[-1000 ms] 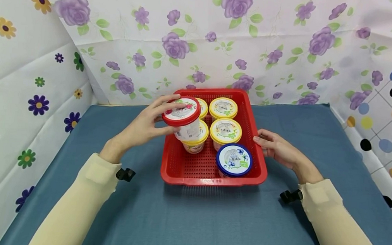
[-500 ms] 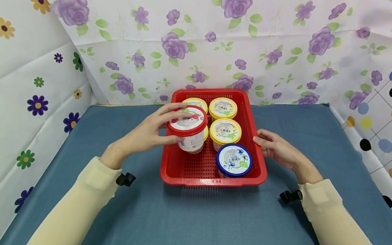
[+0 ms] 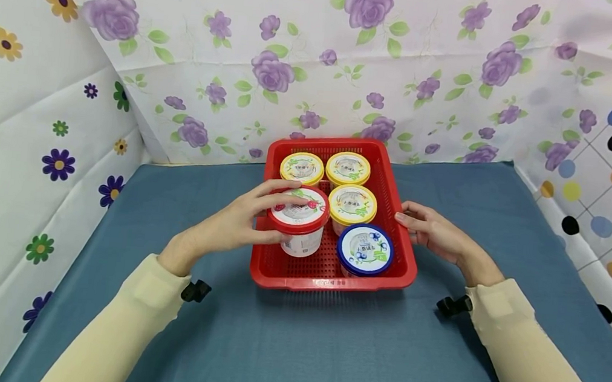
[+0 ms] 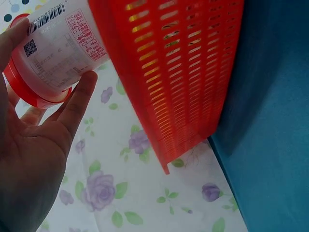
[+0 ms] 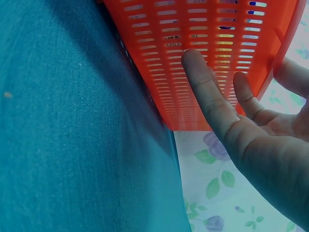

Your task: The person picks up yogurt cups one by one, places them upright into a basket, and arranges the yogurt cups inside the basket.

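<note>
My left hand (image 3: 249,213) grips a white paper tub with a red lid (image 3: 299,208), fingers over the lid and thumb on its near side. In the left wrist view, the tub's barcoded wall (image 4: 58,53) shows beside the red basket's outer side (image 4: 178,72). The red basket (image 3: 289,283) holds several tubs: yellow-lidded ones, such as the yellow-lidded tub (image 3: 349,167) at the back, and a blue-lidded tub (image 3: 365,251) in the front right corner. Another yellow-lidded tub is hidden behind the held one. My right hand (image 3: 434,229) touches the basket's right side with its fingers extended.
A blue cloth (image 3: 297,348) covers the table. Flower-printed sheeting (image 3: 318,52) rises close behind the basket, and patterned sheets stand on the left and right.
My left hand has brought the red-lidded tub toward me and slightly right, uncovering the back left yellow-lidded tub and covering the one in front of it. The right hand stays put.
</note>
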